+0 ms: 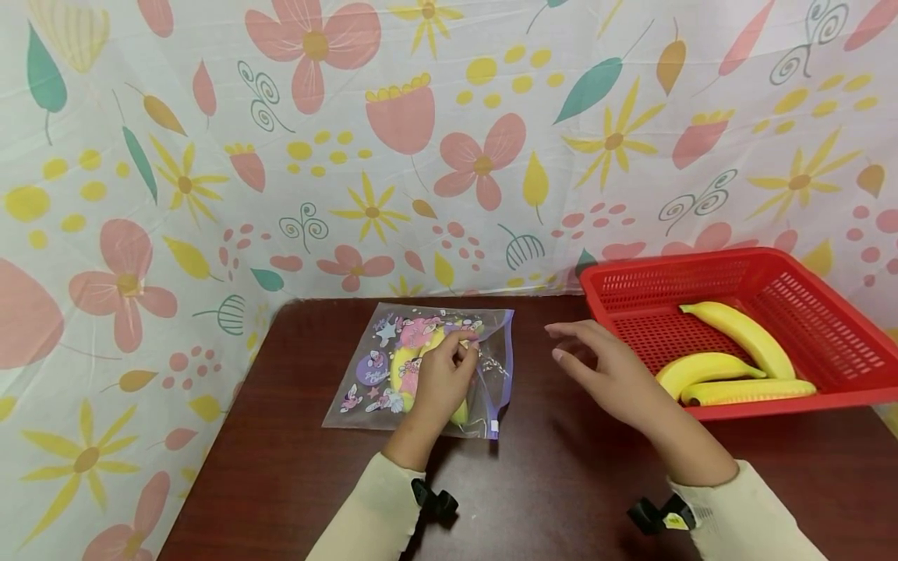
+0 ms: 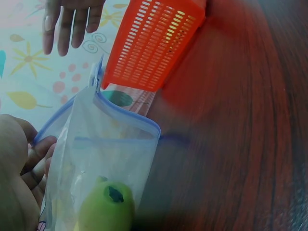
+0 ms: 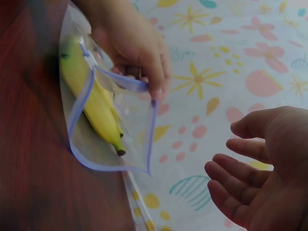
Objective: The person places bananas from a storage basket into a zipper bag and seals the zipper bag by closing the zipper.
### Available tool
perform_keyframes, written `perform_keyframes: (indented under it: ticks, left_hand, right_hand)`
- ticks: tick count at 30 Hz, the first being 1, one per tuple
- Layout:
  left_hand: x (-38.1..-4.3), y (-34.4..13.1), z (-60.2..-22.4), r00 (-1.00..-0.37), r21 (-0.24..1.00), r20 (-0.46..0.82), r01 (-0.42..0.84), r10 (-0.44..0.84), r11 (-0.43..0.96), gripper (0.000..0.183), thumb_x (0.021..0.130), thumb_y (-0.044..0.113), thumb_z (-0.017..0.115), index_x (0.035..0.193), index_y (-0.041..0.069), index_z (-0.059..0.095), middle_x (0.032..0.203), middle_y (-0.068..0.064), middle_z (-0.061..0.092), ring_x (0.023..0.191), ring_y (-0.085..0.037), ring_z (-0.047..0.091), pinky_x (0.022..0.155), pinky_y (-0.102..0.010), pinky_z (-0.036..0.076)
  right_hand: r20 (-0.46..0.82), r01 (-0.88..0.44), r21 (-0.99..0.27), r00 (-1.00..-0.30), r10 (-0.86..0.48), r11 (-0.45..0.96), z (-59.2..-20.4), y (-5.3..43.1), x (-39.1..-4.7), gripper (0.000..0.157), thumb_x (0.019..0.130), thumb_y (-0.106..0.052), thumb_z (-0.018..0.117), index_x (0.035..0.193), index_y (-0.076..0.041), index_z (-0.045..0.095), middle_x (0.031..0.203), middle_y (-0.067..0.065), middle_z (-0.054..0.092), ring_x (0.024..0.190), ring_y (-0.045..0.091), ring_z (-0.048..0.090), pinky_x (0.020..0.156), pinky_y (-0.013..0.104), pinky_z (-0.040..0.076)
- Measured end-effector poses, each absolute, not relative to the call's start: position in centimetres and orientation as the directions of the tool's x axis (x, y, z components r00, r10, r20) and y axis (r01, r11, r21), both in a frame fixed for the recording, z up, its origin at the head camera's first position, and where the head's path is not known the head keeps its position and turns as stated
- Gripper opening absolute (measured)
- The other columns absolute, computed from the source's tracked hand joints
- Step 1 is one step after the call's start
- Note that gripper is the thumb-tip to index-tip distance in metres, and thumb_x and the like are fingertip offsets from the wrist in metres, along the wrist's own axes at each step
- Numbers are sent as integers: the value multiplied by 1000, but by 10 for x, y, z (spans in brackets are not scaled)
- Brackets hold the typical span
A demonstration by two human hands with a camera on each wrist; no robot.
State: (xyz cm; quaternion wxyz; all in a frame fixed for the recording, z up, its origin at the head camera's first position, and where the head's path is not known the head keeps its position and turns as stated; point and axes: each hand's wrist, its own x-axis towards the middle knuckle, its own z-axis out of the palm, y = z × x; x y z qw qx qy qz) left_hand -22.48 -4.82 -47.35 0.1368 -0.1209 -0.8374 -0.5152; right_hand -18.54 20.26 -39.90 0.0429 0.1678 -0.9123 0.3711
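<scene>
A clear zip bag (image 1: 351,393) with pink cartoon prints and a purple zip edge lies on the table. My left hand (image 1: 443,382) pinches the upper part of its mouth between thumb and fingers, lifting that side. In the right wrist view the mouth gapes, and yellow bananas (image 3: 94,106) show inside the bag. A white slider (image 1: 494,426) sits at the near end of the zip. My right hand (image 1: 613,374), holding nothing, hovers between the bag and the red basket (image 1: 744,413), its fingers loosely bent and apart from the thumb.
Inside the basket, at the right of the table, lie three bananas: one banana (image 1: 747,331) toward the back and two near the front wall. A flower-printed cloth (image 1: 477,226) hangs behind the dark wooden table (image 1: 281,483).
</scene>
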Motion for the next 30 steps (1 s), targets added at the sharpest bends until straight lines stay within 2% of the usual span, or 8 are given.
perform_keyframes:
  ticks: [3,10,12,16,22,25,27,30]
  left_hand:
    - [-225,-48,-474,-936,836,347,337,59,433,21,99,14,61,117,7,70,65,-1,63,47,-2,55,44,-22,46]
    - [-226,-48,-475,-937,838,345,335,57,431,21,99,16,61,117,7,69,65,-1,63,46,-2,55,44,-22,46]
    - [-226,-48,-476,-937,838,346,335,56,431,21,99,16,62,116,7,69,65,-1,63,46,-2,55,44,-22,46]
    - [-227,-48,-475,-935,835,351,339,54,434,21,99,15,62,116,7,70,64,-1,63,46,-2,54,44,-22,46]
    - [-227,-49,-475,-932,830,357,345,56,439,20,99,14,62,116,7,70,64,-1,63,47,-2,53,44,-21,45]
    - [-226,-49,-474,-932,828,358,345,56,441,20,99,14,61,115,6,70,64,-1,62,47,-1,53,45,-21,45]
    - [-226,-49,-474,-933,829,356,342,55,442,20,98,14,62,115,7,70,64,-1,63,47,-1,53,45,-21,45]
    - [-226,-49,-475,-932,827,358,343,55,445,20,98,14,62,116,7,70,64,0,62,47,-1,53,46,-21,45]
  right_hand:
    - [224,-342,-665,-939,-259,664,-397,209,-186,38,100,-28,63,138,-21,59,125,3,64,105,17,64,84,23,55]
    - [279,-347,-661,-937,-211,665,-397,226,-188,39,100,-24,64,138,-19,59,127,4,63,103,-4,57,86,5,45]
    - [276,-334,-665,-941,-196,667,-397,231,-188,40,100,-25,64,139,-18,59,128,6,63,106,0,58,88,2,42]
    - [254,-295,-662,-953,-163,689,-397,241,-187,41,100,-27,63,140,-17,58,130,9,62,111,19,60,86,1,40]
    - [240,-250,-636,-963,-121,730,-399,253,-187,40,101,-26,61,140,-15,58,128,12,62,110,25,59,82,6,43]
    - [220,-221,-632,-970,-101,743,-400,260,-187,41,101,-26,61,140,-14,57,129,14,61,110,28,58,81,14,46]
    - [199,-192,-629,-976,-82,753,-400,266,-187,43,101,-27,61,141,-13,56,130,16,60,111,31,57,83,24,51]
    - [161,-148,-633,-985,-58,760,-402,276,-188,45,102,-30,58,143,-12,54,134,19,58,115,37,56,89,48,55]
